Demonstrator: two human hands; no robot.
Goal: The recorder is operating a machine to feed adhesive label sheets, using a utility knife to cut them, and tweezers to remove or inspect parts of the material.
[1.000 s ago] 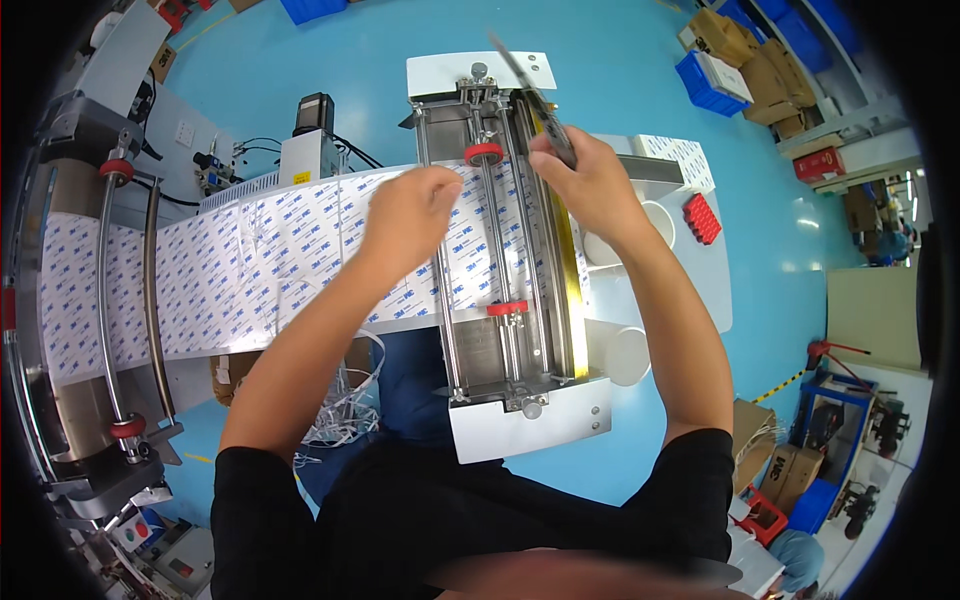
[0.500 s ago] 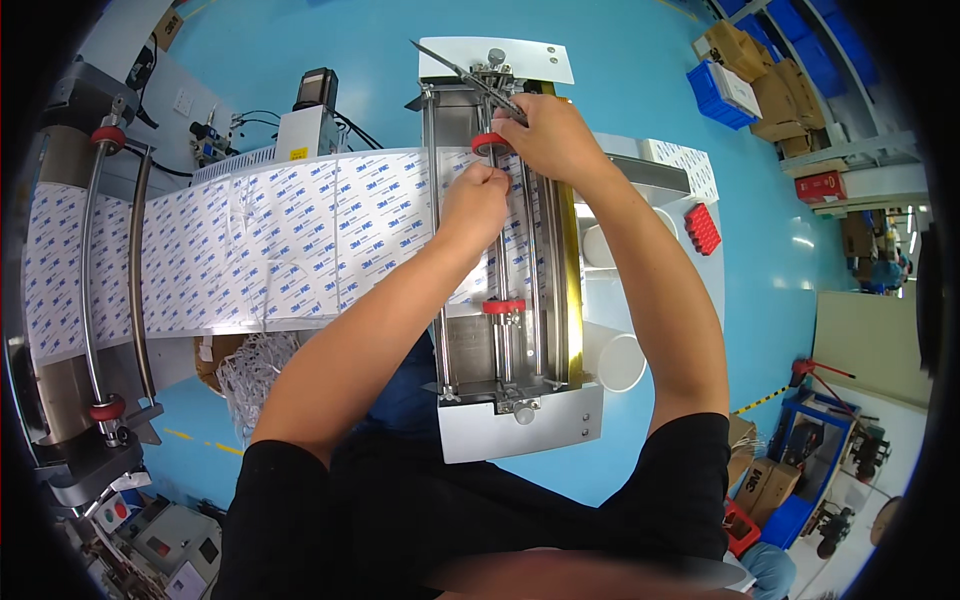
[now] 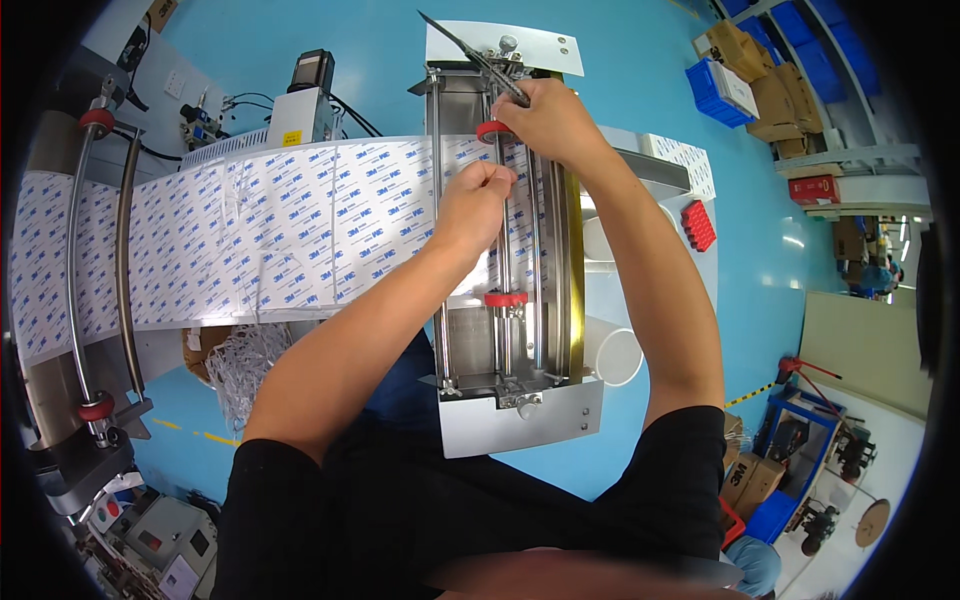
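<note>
My right hand (image 3: 545,120) is closed around a long dark pointed tool (image 3: 470,52), tweezers by its look, whose tip points away to the far left. Its fingertips are beside the upper red ring (image 3: 494,132) on a metal rod. Just below that ring, my left hand (image 3: 470,207) is pinched at the rod (image 3: 503,235); whatever is between its fingertips is hidden. Under both hands, a white sheet with blue print (image 3: 385,210) runs through the metal roller frame (image 3: 520,425). A second red ring (image 3: 506,299) sits lower on the same rod.
At left stands another roller unit with red rings (image 3: 96,406). Shredded white strips (image 3: 250,375) hang below the sheet's near edge. A white cylinder (image 3: 612,352) and a red ridged block (image 3: 698,226) are right of the frame. A blue crate (image 3: 722,92) lies farther off.
The whole view has shifted slightly. Both hands stay at the rod near the upper red ring, the right one still holding the tool; no grip has visibly changed.
</note>
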